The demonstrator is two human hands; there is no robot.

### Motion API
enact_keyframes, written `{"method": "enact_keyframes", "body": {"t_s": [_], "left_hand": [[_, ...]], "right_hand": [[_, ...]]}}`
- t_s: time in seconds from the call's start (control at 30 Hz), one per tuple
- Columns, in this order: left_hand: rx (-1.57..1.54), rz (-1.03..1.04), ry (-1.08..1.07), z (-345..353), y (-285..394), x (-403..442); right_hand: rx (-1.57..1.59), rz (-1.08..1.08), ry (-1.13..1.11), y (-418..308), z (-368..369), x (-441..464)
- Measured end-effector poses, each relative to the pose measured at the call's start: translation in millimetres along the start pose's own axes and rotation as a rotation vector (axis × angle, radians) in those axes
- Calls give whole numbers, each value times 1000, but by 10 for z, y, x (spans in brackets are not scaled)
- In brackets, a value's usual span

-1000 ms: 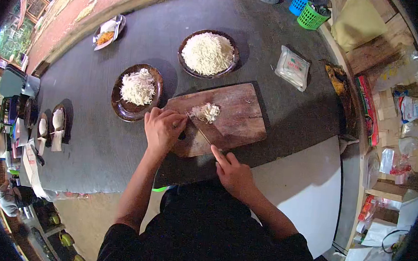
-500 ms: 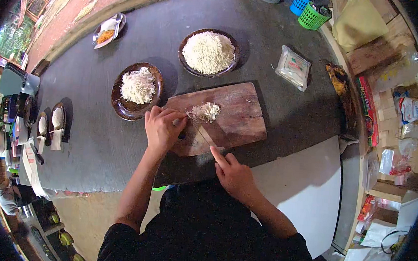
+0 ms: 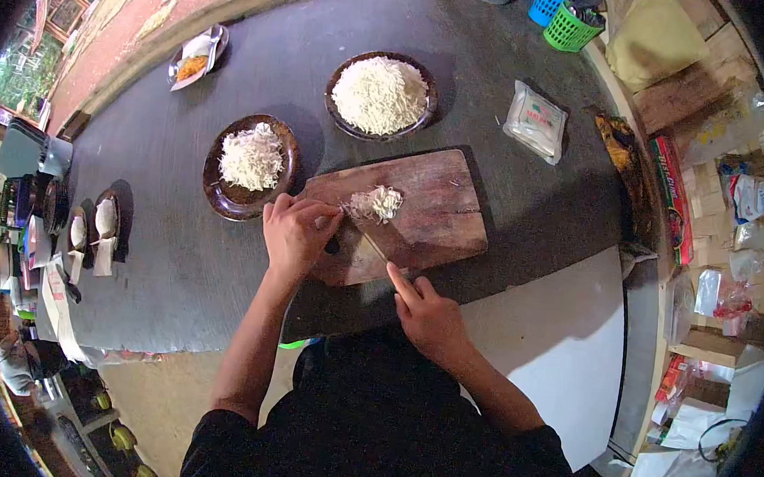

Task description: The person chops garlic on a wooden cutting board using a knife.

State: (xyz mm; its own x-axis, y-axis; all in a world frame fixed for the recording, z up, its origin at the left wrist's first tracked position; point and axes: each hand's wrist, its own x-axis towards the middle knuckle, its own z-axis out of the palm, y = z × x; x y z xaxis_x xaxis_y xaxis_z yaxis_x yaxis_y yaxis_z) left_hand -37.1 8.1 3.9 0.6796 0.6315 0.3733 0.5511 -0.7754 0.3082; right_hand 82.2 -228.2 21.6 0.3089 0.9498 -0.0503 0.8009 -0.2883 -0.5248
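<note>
A knife (image 3: 375, 243) is gripped in my right hand (image 3: 430, 318), its blade angled up and left across the wooden cutting board (image 3: 443, 194). My left hand (image 3: 296, 232) is closed over the board's left side, fingertips beside the blade's tip; what they pinch is too small to make out. Against the far side of the blade lies a small heap of pale chopped shreds (image 3: 383, 203). Left of the board, a brown plate (image 3: 217, 196) bears white shreds (image 3: 252, 156). Beyond the board is another brown plate (image 3: 331, 111) piled high with pale shreds (image 3: 379, 95).
On the dark table (image 3: 166, 285) stand a dish with orange food (image 3: 190, 67) at the far left and a clear packet (image 3: 535, 121) at the right. A green basket (image 3: 570, 30) and a blue basket (image 3: 546, 4) sit at the far right corner. Crowded shelves (image 3: 702, 349) line the right.
The knife blade has tilted slightly, its flat face showing less. The chopped shreds by it have shifted a little. My left hand stays almost in place.
</note>
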Motion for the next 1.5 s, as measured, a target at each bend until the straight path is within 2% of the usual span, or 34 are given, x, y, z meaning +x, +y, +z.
{"method": "enact_keyframes", "body": {"t_s": [0.2,0.5,0.57,0.67,1.07,1.5], "left_hand": [[-13,17,14,14,-7,1],[-53,21,6,33,-34,-1],[-66,12,-2,28,-22,2],[-47,0,-16,17,-31,4],[-18,-31,3,19,2,-9],[-46,-39,-21,17,-11,-7]], "right_hand": [[-26,25,46,59,58,-109],[-46,19,-35,-28,33,-3],[-16,-59,15,0,93,30],[-55,9,-10,-39,124,95],[-48,28,-4,65,63,-94],[35,-25,4,-32,78,48]]}}
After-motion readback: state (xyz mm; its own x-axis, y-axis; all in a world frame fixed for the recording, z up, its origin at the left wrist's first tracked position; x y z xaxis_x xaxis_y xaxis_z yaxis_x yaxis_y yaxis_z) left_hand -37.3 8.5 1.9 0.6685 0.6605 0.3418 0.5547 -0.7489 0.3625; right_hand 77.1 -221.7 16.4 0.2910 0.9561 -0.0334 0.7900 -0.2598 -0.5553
